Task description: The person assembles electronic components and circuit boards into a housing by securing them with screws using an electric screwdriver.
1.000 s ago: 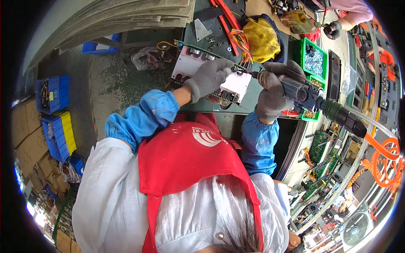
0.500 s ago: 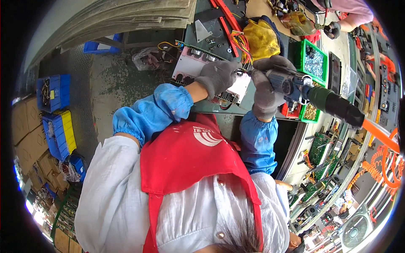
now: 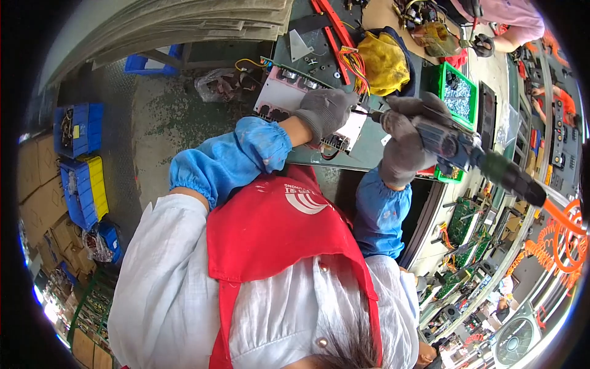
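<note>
In a grey glove, my right hand [image 3: 402, 138] grips a dark air screwdriver [image 3: 452, 146]. Its thin bit [image 3: 367, 113] points left, toward the fingertips of my left hand [image 3: 326, 114]. That hand, also gloved in grey, lies over the right part of a flat metal chassis [image 3: 276, 93] with circuit boards and black parts along its edges. Its fingers are curled together near the bit's tip; whatever they pinch is hidden. Behind them a bundle of red and yellow wires [image 3: 355, 63] lies on the bench. An orange air hose [image 3: 562, 218] runs from the screwdriver's rear.
Beyond the chassis are a yellow cloth [image 3: 382, 61], red bars [image 3: 337, 31], a pale triangular plate [image 3: 300, 46] and loose small hardware. A green bin [image 3: 460, 92] of screws stands right of the cloth. At the upper right another person's gloved hand [image 3: 483, 45] works nearby.
My right hand and the screwdriver have moved right and slightly nearer me, away from my left fingers, so the bit now shows. My left hand stays at the chassis.
</note>
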`<state>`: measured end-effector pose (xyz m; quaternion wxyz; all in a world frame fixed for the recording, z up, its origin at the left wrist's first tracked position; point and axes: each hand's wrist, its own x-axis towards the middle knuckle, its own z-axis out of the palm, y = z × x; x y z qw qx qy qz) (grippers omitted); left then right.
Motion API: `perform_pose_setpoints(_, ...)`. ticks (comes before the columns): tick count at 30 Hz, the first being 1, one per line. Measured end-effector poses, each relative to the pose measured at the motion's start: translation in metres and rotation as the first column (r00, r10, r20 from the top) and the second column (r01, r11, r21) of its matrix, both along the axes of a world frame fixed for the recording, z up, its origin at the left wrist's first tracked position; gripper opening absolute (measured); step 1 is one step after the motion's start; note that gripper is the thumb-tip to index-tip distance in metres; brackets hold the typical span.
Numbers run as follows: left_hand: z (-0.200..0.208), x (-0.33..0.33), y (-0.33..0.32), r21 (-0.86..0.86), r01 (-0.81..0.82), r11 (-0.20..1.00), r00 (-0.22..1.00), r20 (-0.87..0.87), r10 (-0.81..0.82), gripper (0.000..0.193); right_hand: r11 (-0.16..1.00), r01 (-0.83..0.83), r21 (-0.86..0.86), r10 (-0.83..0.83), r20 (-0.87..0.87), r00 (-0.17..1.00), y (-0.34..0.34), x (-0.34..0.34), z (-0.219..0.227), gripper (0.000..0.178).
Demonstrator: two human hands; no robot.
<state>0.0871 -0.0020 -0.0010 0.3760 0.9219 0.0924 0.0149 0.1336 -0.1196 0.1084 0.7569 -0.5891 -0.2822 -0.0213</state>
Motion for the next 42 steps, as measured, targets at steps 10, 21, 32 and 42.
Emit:
perform_pose_setpoints(10, 0.005, -0.04, 0.04, -0.875, -0.16, 0.457, 0.945, -0.002, 0.327, 0.015, 0.993, -0.071, 0.097, 0.074, -0.029, 0.997, 0.008, -0.004, 0.008, 0.055)
perform_pose_setpoints(21, 0.008, -0.049, 0.047, -0.761, -0.428, 0.488, 0.902, -0.331, 0.277, 0.023, 0.999, 0.043, -0.022, -0.044, -0.017, 0.999, 0.044, -0.006, -0.01, 0.052)
perform_pose_setpoints(32, 0.001, -0.043, 0.034, -0.455, -0.283, 0.844, 0.958, -0.105, 0.265, 0.029, 0.996, -0.072, 0.06, 0.078, -0.108, 0.991, 0.041, 0.002, -0.018, 0.053)
perform_pose_setpoints(42, 0.003, -0.041, 0.037, -0.379, -0.296, 0.877, 0.954, -0.165, 0.25, 0.033, 0.99, -0.132, 0.048, 0.135, -0.061, 0.989, 0.042, 0.004, -0.025, 0.055)
